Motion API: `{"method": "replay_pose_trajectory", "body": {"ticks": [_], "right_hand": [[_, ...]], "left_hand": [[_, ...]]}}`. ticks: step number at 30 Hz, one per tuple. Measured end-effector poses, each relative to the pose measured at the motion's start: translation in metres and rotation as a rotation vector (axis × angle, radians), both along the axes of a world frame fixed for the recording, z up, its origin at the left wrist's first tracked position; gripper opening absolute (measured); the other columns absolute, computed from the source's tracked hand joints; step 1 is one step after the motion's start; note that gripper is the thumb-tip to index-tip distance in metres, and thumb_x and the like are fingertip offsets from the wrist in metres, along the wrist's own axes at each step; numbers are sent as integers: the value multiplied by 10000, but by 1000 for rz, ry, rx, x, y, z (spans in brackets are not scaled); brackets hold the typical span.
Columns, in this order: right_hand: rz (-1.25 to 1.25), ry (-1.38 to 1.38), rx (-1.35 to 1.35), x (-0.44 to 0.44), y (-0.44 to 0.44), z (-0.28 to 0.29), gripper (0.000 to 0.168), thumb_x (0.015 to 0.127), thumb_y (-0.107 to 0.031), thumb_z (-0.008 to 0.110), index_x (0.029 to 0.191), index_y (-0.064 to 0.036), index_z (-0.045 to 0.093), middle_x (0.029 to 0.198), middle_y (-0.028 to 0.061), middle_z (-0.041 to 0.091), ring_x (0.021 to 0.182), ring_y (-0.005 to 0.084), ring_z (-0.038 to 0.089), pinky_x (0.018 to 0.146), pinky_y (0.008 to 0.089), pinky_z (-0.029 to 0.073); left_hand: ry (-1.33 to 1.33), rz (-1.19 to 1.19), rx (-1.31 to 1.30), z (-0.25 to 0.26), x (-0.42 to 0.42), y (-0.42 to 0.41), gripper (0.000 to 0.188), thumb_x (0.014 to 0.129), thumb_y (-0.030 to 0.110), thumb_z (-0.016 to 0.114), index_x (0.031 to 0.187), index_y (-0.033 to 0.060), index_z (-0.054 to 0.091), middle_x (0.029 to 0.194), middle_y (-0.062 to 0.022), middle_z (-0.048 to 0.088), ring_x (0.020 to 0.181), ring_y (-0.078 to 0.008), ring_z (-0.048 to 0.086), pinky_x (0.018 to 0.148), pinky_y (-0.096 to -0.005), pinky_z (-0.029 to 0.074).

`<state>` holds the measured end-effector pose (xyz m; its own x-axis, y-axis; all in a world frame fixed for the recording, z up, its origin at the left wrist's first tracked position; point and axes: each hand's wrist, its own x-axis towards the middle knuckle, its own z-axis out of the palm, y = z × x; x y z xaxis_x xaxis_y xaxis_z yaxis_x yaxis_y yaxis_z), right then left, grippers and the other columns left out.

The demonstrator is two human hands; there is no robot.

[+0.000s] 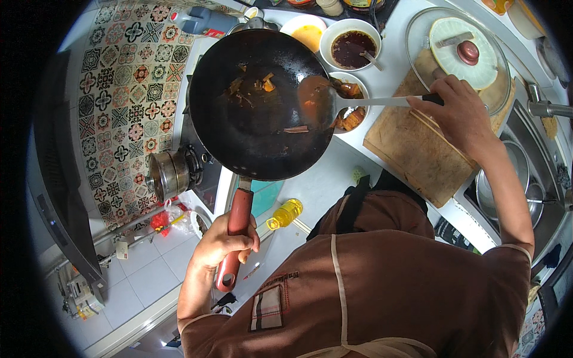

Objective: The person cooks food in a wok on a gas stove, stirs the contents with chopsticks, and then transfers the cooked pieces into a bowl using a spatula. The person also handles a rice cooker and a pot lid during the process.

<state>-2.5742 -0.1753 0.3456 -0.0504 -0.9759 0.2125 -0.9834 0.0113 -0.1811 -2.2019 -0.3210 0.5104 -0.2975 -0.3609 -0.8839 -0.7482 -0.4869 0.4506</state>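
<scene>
My left hand (228, 239) grips the reddish-brown handle of a black wok (250, 134), which is held up and tilted toward the counter. Scraps of food and brown residue cling to its inside. In my right hand (461, 114) is the black-tipped handle of a metal spatula (380, 102). The spatula's blade lies over the wok's right rim, coated with reddish-brown sauce. Below that rim stands a white bowl (365, 83) holding chunks of braised food, partly hidden by the wok and spatula.
Beside it sit a white bowl of dark sauce (353, 47) with a spoon and a bowl of yellow liquid (306, 33). A glass lid (414, 49) overlaps a wooden cutting board (403, 152). The sink (555, 179) holds metal pans. A pot (168, 175) stands by the stove; an oil bottle (286, 214) is lower down.
</scene>
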Motion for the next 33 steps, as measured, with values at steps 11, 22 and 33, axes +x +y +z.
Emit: {"method": "replay_pose_trajectory", "body": {"ticks": [11, 22, 33], "right_hand": [[-96, -39, -65, -15, 20, 5, 378, 728, -80, 604, 1052, -269, 648, 848, 25, 499, 831, 212, 493, 706, 325, 425], [-221, -425, -443, 81, -54, -53, 400, 725, -95, 647, 1108, -212, 629, 828, 28, 498, 780, 213, 488, 681, 331, 431], [-193, -118, -241, 61, -14, -75, 495, 682, -67, 577, 1136, -263, 593, 890, 39, 485, 855, 235, 489, 716, 343, 432]], "left_hand": [[-39, -88, -27, 4, -8, -2, 183, 664, 5, 577, 823, -29, 494, 693, -114, 592, 489, -128, 536, 451, -227, 435], [-52, -140, 18, 12, -11, -4, 215, 689, 13, 575, 881, -12, 481, 719, -113, 599, 522, -126, 537, 477, -239, 434], [-62, -138, 1, 12, -6, -3, 246, 688, 3, 586, 902, -19, 467, 712, -123, 601, 511, -133, 544, 451, -232, 433]]}}
